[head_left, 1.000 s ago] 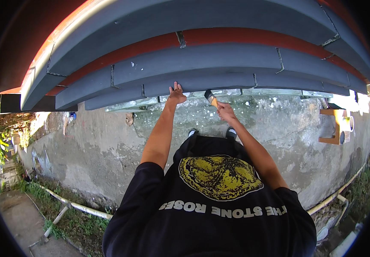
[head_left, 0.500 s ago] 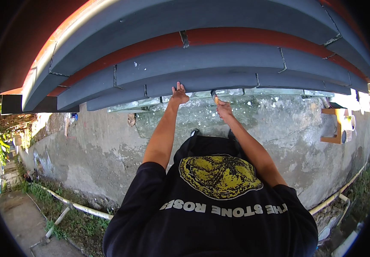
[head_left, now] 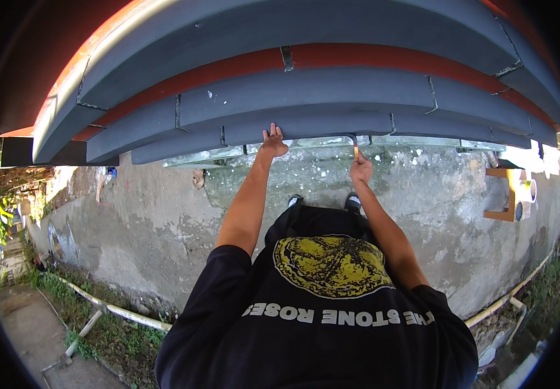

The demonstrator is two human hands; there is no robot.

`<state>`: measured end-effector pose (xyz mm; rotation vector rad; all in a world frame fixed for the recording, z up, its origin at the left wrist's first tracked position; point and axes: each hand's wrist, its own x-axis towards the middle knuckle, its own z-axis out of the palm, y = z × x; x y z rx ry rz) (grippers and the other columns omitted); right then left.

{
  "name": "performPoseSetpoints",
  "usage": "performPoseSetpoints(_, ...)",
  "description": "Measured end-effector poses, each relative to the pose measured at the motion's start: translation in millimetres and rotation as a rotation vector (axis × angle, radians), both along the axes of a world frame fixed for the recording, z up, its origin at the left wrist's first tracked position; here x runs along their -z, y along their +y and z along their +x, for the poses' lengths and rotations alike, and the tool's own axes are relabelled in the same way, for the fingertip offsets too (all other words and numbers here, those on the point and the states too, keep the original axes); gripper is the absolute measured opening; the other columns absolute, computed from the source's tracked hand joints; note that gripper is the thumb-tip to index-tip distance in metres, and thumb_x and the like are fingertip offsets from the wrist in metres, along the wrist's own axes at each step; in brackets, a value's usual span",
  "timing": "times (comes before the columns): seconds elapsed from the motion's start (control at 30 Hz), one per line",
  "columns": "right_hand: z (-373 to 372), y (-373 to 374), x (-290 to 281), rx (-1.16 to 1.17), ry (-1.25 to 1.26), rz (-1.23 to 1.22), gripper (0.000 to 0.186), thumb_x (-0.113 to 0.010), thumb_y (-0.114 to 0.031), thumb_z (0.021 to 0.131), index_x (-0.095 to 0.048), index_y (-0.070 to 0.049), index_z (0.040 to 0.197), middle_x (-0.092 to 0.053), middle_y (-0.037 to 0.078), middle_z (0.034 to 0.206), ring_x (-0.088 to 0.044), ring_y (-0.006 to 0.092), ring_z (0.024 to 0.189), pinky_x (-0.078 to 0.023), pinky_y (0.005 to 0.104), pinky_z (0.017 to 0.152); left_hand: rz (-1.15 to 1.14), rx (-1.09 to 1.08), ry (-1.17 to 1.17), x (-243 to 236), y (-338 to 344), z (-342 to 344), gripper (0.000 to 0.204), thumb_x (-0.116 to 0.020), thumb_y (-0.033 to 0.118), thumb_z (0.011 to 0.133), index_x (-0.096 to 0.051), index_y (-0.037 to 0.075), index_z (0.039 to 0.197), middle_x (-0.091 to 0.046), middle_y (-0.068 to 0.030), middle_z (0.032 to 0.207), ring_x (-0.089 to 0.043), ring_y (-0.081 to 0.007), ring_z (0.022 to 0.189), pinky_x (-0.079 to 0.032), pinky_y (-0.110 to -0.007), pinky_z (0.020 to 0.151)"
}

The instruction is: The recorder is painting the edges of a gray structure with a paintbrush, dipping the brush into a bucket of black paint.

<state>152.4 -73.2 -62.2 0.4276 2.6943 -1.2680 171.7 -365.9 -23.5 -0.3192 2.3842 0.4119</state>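
Observation:
My left hand (head_left: 273, 144) is raised to the lowest grey-painted board (head_left: 312, 124), palm toward it, its fingers stretched out and resting at the board's lower edge. To the right, my right hand (head_left: 360, 170) is closed around the brown handle of a small tool (head_left: 356, 150). The tool points up, and its dark, thin, bent head meets the lower edge of the same board. Its exact kind is too small to make out.
More grey boards (head_left: 306, 91) overhang in tiers, with red strips between them. Pale, paint-spotted ledge pieces (head_left: 225, 154) lie under them. A brown wooden frame (head_left: 502, 212) stands at right on the stained concrete floor (head_left: 144, 220). A pale pipe (head_left: 131, 316) runs along the grass behind me.
My right hand has moved a little to the right, and the tool has swung from leaning left to nearly upright. My left hand stays at the board.

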Motion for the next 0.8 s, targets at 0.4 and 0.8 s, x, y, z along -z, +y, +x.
performPoseSetpoints(0.4, -25, -19, -16, -0.336, -0.257, -0.079, 0.027, -0.057, -0.024, 0.078, -0.064, -0.008, 0.098, -0.062, 0.018, 0.095, -0.059, 0.0308, 0.091, -0.046, 0.034, 0.079, -0.056, 0.021, -0.01, 3, 0, 5, 0.074, -0.038, 0.022, 0.074, -0.009, -0.011, 0.134, -0.002, -0.0271, 0.141, 0.004, -0.0307, 0.134, -0.004, -0.045, 0.108)
performPoseSetpoints(0.8, 3, -19, -11, -0.295, -0.514, -0.219, 0.021, -0.053, -0.021, 0.08, -0.064, -0.005, 0.088, -0.062, 0.01, 0.068, -0.061, 0.0214, 0.057, -0.046, 0.033, 0.048, -0.006, 0.013, -0.026, -1, -6, 5, 0.075, -0.038, 0.023, 0.074, -0.008, -0.01, 0.134, -0.002, -0.0267, 0.141, 0.003, -0.0313, 0.134, -0.003, -0.044, 0.108)
